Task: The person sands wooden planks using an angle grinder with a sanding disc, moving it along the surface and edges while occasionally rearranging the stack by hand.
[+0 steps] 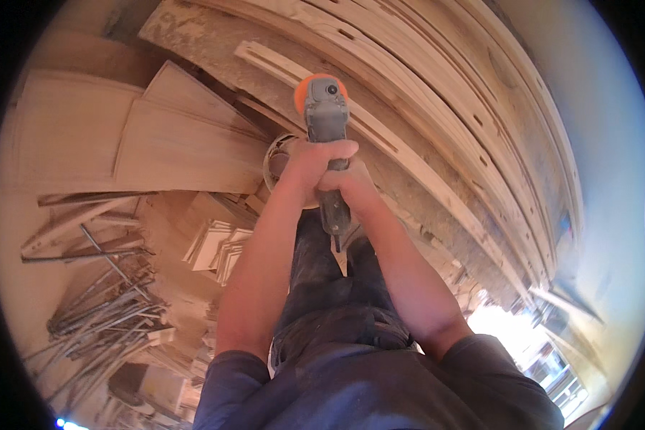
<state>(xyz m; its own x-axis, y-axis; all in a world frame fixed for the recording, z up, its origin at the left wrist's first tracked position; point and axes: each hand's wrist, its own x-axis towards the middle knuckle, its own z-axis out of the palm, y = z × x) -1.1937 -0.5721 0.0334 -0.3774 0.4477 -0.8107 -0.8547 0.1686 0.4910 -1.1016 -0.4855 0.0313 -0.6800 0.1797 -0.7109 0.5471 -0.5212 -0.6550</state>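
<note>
Both my hands are wrapped round the grey body of an angle grinder (327, 122). An orange disc (300, 94) shows at its far end, partly hidden behind the tool's head. My left hand (309, 159) grips just behind that head, its thumb lying across the top. Lower on the handle, my right hand (352, 183) is closed from the right side. A long pale wooden strip (266, 61) with slots runs beneath the tool, from the far middle toward the near right. Whether the disc touches the strip, I cannot tell.
Long slotted timbers (473, 93) lie side by side on the right. Flat wooden panels (183, 152) rest at the left, near a round-rimmed container (270, 159). A heap of thin rods (111, 312) and a stack of small boards (218, 247) lie at lower left.
</note>
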